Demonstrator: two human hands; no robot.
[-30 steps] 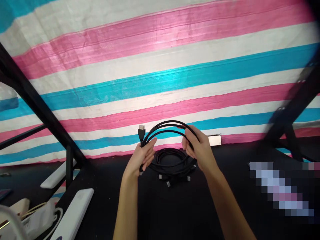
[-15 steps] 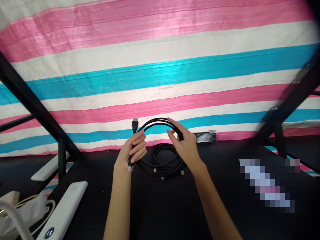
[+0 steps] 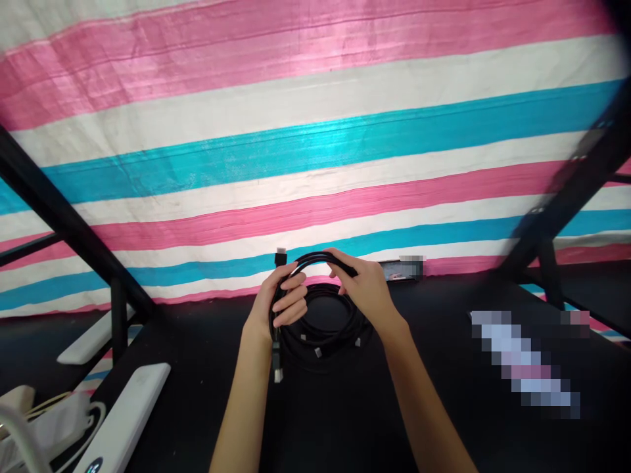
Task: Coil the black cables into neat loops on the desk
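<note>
Hands grip 1 coiled black rubber cable [image 3: 315, 263] above the black tabletop [image 3: 345, 407]: left hand [image 3: 280, 302] closed around its gathered loops (a plug dangles below), right hand [image 3: 365, 289] pinching the arc. More coiled black cables [image 3: 330, 328] lie just beneath, before a pink, white and blue striped tarp [image 3: 315, 131].

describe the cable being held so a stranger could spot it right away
Below the pink, white and blue striped sheet lies a black table. At its far middle, the left hand and right hand hold up a coiled black cable. Unlike the coils lying flat beneath, it is lifted, one plug dangling.
</note>
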